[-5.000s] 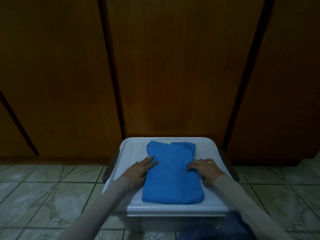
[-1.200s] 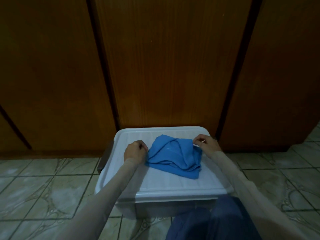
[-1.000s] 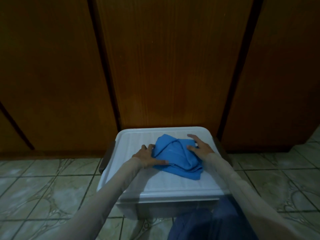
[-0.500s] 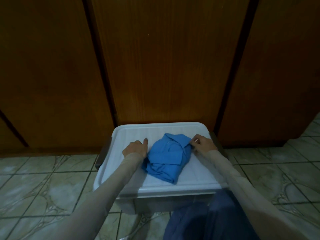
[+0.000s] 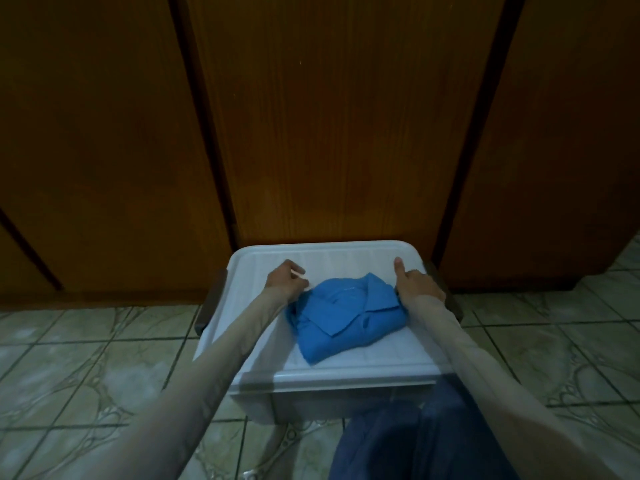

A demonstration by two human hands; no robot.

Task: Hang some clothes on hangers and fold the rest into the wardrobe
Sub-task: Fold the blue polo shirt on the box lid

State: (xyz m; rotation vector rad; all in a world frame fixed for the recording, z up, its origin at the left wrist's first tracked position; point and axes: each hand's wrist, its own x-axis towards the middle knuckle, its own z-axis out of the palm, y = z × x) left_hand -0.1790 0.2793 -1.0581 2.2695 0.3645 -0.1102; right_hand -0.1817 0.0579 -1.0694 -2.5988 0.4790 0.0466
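A blue collared shirt (image 5: 341,317), folded into a small bundle with the collar on top, lies on the white lid of a plastic bin (image 5: 346,256). My left hand (image 5: 285,280) is at the bundle's far left edge, fingers curled against the cloth. At the bundle's right edge my right hand (image 5: 417,285) has its fingers tucked at the cloth and its thumb pointing up. Behind the bin stand the wardrobe's dark wooden doors (image 5: 329,133), all closed.
The bin sits on a tiled floor (image 5: 86,358), right against the wardrobe's base, with dark handles on its left (image 5: 209,306) and right (image 5: 448,296) ends. My leg in blue trousers (image 5: 398,445) is at the bottom, close to the bin's front.
The flat, long shirt has been folded in half into a compact bundle. Both hands moved from pressing on top to the bundle's left and right edges.
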